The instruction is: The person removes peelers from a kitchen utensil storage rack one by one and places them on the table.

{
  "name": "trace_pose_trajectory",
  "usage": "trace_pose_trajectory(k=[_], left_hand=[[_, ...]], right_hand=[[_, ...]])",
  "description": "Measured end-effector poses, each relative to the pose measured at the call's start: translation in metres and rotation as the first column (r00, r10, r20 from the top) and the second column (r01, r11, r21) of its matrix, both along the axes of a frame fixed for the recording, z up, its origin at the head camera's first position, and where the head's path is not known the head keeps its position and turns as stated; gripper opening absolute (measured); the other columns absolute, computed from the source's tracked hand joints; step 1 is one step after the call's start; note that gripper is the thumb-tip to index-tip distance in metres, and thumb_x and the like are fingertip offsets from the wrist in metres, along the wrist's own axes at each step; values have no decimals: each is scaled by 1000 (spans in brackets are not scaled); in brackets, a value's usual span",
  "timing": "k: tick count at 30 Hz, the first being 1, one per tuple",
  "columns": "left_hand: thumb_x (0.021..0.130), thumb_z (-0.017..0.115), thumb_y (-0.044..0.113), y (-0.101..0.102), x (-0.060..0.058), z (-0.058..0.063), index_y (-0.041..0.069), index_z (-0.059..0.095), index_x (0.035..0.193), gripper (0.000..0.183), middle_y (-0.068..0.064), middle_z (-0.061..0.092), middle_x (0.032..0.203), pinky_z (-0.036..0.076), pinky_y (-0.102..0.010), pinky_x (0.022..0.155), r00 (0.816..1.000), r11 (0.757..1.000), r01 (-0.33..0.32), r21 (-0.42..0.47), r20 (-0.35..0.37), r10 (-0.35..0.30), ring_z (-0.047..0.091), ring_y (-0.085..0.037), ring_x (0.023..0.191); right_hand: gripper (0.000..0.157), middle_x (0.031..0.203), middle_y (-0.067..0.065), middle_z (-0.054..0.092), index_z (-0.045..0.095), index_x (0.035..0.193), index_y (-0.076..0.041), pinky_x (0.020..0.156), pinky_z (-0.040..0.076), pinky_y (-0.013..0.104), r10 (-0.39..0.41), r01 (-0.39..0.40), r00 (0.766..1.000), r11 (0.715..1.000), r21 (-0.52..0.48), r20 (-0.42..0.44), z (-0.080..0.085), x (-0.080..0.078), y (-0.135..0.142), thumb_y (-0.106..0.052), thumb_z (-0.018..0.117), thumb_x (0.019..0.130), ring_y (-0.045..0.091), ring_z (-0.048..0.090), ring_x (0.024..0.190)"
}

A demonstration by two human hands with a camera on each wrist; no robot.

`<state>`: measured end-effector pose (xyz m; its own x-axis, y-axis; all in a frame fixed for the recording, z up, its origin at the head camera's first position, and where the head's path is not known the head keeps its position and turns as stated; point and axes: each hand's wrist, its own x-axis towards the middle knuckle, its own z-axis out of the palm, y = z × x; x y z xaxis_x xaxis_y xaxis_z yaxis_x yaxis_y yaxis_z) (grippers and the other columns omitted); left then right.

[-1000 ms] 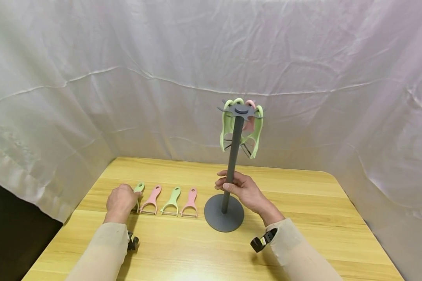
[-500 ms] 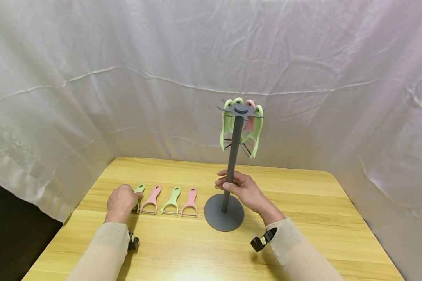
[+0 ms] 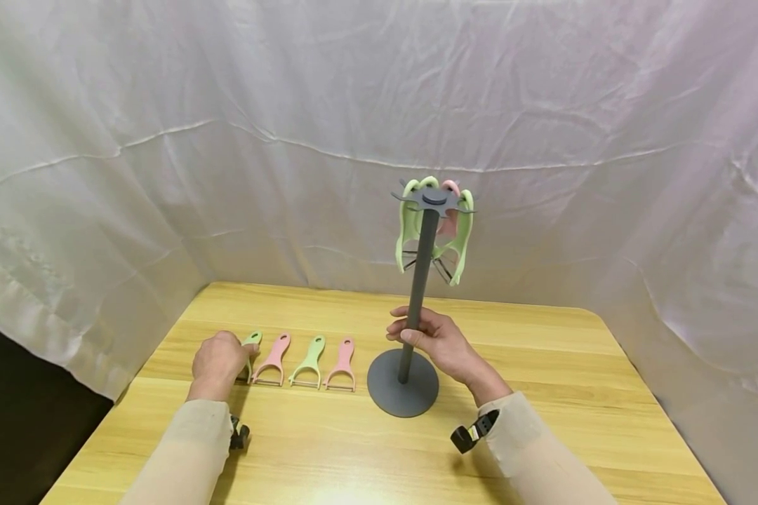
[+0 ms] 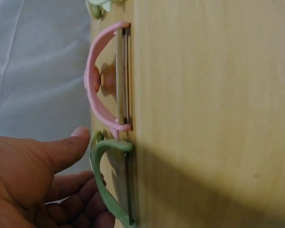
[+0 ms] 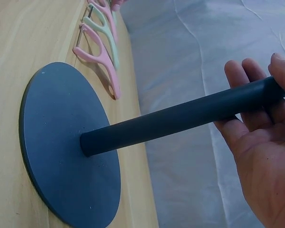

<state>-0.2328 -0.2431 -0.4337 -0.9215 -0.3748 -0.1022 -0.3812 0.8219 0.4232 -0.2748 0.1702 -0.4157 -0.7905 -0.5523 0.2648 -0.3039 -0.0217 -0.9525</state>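
My left hand (image 3: 217, 361) holds a green Y-shaped peeler (image 3: 253, 339) at the left end of a row on the table. In the left wrist view, thumb and fingers lie on either side of that peeler's handle, its blade toward me. To its right lie a pink peeler (image 3: 273, 356), a green peeler (image 3: 309, 358) and another pink peeler (image 3: 343, 361). My right hand (image 3: 442, 344) grips the pole of a dark grey stand (image 3: 422, 273), thumb in front and fingers behind. Green peelers (image 3: 462, 235) and a pink peeler (image 3: 448, 223) hang from its top hooks.
The stand's round base (image 3: 391, 393) sits on the wooden table (image 3: 328, 449), right of the row. Pale curtains (image 3: 328, 231) enclose the table behind and at both sides. Some top hooks on the near side carry nothing.
The green peeler under my left hand has shifted slightly, its handle end a little nearer to me and to the right. My right hand and the stand are practically unmoved.
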Motion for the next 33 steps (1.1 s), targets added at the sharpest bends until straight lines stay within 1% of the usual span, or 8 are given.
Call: trace_pose_trajectory(k=[2,4,8,12,15,23,29,33], left_hand=[[102,67,40,0,0,1,4,66,86,40,-14,67,81,47,-40,60,1000,1000,5,2,-5,-5,58,-29,73],[103,65,40,1,-1,3,1,70,93,41,-18,70,88,50,-42,62,1000,1000,18,-2,-16,-18,63,-32,76],[105,62,41,6,-2,10,-2,70,119,46,-26,73,118,56,-51,75,999,999,39,-9,-26,-39,69,-45,99],[107,58,40,17,-3,19,-2,64,137,52,-28,66,137,55,-58,88,997,998,64,-2,-42,-64,64,-51,118],[108,58,41,27,-4,27,-1,63,140,53,-26,65,139,53,-59,91,994,997,80,2,-78,-80,62,-51,121],[107,59,42,56,0,46,4,67,138,49,-20,70,135,54,-53,86,974,993,116,23,-198,-109,67,-43,114],[105,62,45,78,3,56,8,69,137,49,-16,73,130,53,-55,93,958,989,131,71,-265,-108,67,-40,118],[106,62,45,94,6,61,8,69,138,49,-17,71,133,51,-56,99,945,979,169,118,-301,-127,65,-40,122]], right_hand=[[37,123,28,71,60,141,-1,103,58,38,-1,1,1000,1000,0,1,1,0,0,-10,64,106,30,74,117],[37,123,27,71,60,142,-1,103,58,38,-2,2,1000,1000,-2,1,1,1,1,-10,64,105,31,74,117],[38,123,27,71,60,142,-2,104,57,38,-5,5,1000,1000,0,1,2,2,1,-10,65,105,34,73,119],[39,124,25,73,60,143,-3,103,57,37,-18,18,1000,1000,22,-4,3,3,2,-12,65,105,35,72,119],[38,124,22,73,61,143,-4,103,57,37,-32,33,999,999,40,-13,4,4,2,-13,65,106,35,72,119],[40,128,18,74,62,143,-6,101,57,31,-76,78,997,993,83,-29,1,8,4,-16,67,105,34,70,123],[45,136,15,70,59,148,-9,103,56,31,-98,102,994,989,105,-44,-5,11,4,-19,68,105,32,67,129],[47,141,14,67,56,150,-9,104,56,31,-116,122,991,988,96,-63,-9,14,6,-18,67,105,33,66,131]])
